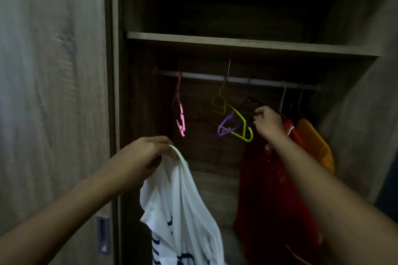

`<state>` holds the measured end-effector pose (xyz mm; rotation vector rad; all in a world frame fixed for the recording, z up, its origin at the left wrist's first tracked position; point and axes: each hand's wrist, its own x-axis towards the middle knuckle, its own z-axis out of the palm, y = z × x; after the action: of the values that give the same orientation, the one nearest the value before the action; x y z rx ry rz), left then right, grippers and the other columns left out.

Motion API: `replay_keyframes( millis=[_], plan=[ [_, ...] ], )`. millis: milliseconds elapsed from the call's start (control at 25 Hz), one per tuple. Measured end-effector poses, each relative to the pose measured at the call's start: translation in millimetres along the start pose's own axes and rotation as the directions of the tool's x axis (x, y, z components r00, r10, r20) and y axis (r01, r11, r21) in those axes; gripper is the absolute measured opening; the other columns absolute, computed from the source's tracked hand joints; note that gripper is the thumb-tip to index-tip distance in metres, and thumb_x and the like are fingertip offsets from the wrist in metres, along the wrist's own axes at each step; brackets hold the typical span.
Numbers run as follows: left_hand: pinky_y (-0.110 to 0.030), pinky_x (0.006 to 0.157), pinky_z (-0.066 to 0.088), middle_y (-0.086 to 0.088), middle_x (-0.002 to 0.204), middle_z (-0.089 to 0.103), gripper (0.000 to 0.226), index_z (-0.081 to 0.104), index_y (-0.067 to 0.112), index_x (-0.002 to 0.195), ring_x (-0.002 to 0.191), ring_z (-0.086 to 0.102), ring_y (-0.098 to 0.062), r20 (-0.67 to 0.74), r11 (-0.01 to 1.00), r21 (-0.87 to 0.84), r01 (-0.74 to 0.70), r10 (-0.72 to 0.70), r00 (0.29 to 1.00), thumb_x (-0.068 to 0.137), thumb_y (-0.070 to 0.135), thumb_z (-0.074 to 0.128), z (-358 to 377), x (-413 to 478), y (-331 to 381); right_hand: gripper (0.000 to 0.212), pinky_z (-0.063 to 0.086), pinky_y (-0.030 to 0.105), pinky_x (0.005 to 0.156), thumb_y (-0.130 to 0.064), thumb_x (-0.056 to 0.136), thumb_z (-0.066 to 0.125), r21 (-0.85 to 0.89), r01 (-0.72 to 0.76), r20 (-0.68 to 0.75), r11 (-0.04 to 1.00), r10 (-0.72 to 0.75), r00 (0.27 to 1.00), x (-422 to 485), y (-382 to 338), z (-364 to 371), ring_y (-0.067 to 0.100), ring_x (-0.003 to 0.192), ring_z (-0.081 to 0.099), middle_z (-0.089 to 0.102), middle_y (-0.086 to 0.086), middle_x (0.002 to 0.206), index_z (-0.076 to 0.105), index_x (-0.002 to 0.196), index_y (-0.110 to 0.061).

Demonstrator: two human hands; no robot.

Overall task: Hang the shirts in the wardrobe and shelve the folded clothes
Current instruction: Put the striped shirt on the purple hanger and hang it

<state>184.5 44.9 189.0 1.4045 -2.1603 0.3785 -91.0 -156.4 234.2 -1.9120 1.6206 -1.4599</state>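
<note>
My left hand (pixel 148 153) grips the top of a white shirt with dark stripes (pixel 183 211), which hangs down in front of the open wardrobe. My right hand (pixel 268 122) reaches up under the metal rail (pixel 204 76), its fingers pinched on a dark purple hanger (pixel 249 101) beside a yellow-green hanger (pixel 234 118). A lighter purple hanger (pixel 226 127) dangles tangled with the yellow-green one. A pink hanger (pixel 179 112) hangs empty at the rail's left. A red shirt (pixel 275 189) and an orange garment (pixel 314 144) hang at the right, partly behind my right arm.
A wooden shelf (pixel 237 44) crosses the wardrobe above the rail; the space over it is dark. The sliding door (pixel 53 103) with a recessed handle (pixel 103 234) stands at the left. A pale wall (pixel 361 118) borders the right side.
</note>
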Motion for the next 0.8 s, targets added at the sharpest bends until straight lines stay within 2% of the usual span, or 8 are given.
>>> replay_keyframes(
  millis=[120,240,320,360,440,560,680,800],
  plan=[
    [-0.021,0.087,0.052,0.018,0.119,0.055,0.038,0.066,0.031,0.109,0.107,0.056,0.002,0.019,1.000,-0.003,-0.013,0.013,1.000,0.089,0.003,0.051,-3,0,-5,0.029,0.055,0.025,0.044,0.012,0.088,0.035,0.241,-0.242,0.228,0.940,0.187,0.956,-4,-10,9,0.027,0.056,0.063,0.063,0.021,0.072,0.056,0.107,0.005],
    [-0.018,0.085,0.052,0.019,0.117,0.056,0.037,0.066,0.033,0.107,0.105,0.057,0.002,0.022,1.000,0.012,-0.024,0.023,0.999,0.088,0.004,0.053,-3,-2,-11,0.018,0.054,0.026,0.040,0.007,0.090,0.043,0.291,-0.241,0.288,0.926,0.156,0.945,-10,-18,25,0.025,0.047,0.064,0.063,0.023,0.070,0.047,0.103,-0.005],
    [-0.019,0.083,0.053,0.018,0.117,0.056,0.035,0.066,0.033,0.106,0.103,0.058,0.001,0.017,0.999,0.025,-0.026,0.025,1.000,0.087,0.005,0.054,-3,-4,-17,0.017,0.057,0.032,0.047,-0.010,0.091,0.056,0.278,-0.238,0.261,0.931,0.166,0.951,-3,-23,42,0.025,0.049,0.066,0.065,0.024,0.074,0.048,0.103,-0.001],
    [-0.018,0.082,0.053,0.017,0.117,0.057,0.034,0.066,0.032,0.106,0.102,0.059,0.001,0.012,0.999,0.031,-0.030,0.030,0.999,0.087,0.006,0.055,-2,-4,-20,0.031,0.059,0.037,0.056,-0.021,0.089,0.060,0.208,-0.222,0.210,0.953,0.179,0.961,2,-28,50,0.027,0.057,0.068,0.067,0.022,0.079,0.050,0.107,0.001],
    [-0.013,0.082,0.049,0.015,0.121,0.056,0.033,0.065,0.030,0.109,0.103,0.059,-0.001,0.007,0.999,0.041,-0.001,0.001,1.000,0.087,0.008,0.055,0,-7,-27,0.058,0.054,0.041,0.080,-0.040,0.085,0.063,0.021,-0.226,0.095,0.974,0.223,0.970,11,-37,63,0.034,0.093,0.066,0.065,0.019,0.107,0.046,0.125,-0.002],
    [-0.016,0.080,0.052,0.011,0.130,0.051,0.037,0.058,0.027,0.120,0.103,0.061,-0.005,-0.026,0.994,0.103,0.040,-0.037,0.999,0.086,0.013,0.058,-1,-17,-33,0.085,0.041,0.046,0.102,-0.045,0.078,0.069,-0.100,-0.354,0.054,0.930,0.361,0.931,22,-44,79,0.040,0.130,0.039,0.035,0.018,0.145,0.027,0.140,-0.006],
    [-0.002,0.058,0.039,0.006,0.134,0.044,0.056,0.050,0.020,0.125,0.085,0.064,-0.005,0.017,0.985,0.168,0.048,-0.052,0.998,0.073,0.013,0.070,-7,-27,-35,0.063,0.037,0.046,0.105,-0.033,0.084,0.064,-0.232,-0.423,0.044,0.876,0.444,0.895,27,-31,84,0.041,0.130,0.031,0.025,0.019,0.147,0.039,0.135,-0.005],
    [-0.009,0.049,0.043,0.011,0.137,0.029,0.066,0.043,0.022,0.127,0.075,0.062,-0.007,0.046,0.987,0.133,0.087,-0.094,0.994,0.070,0.004,0.071,-3,-25,-42,0.030,0.040,0.041,0.101,-0.014,0.093,0.048,-0.052,-0.329,-0.048,0.943,0.326,0.944,26,-7,81,0.040,0.122,0.042,0.037,0.022,0.138,0.056,0.119,-0.001]
  ],
)
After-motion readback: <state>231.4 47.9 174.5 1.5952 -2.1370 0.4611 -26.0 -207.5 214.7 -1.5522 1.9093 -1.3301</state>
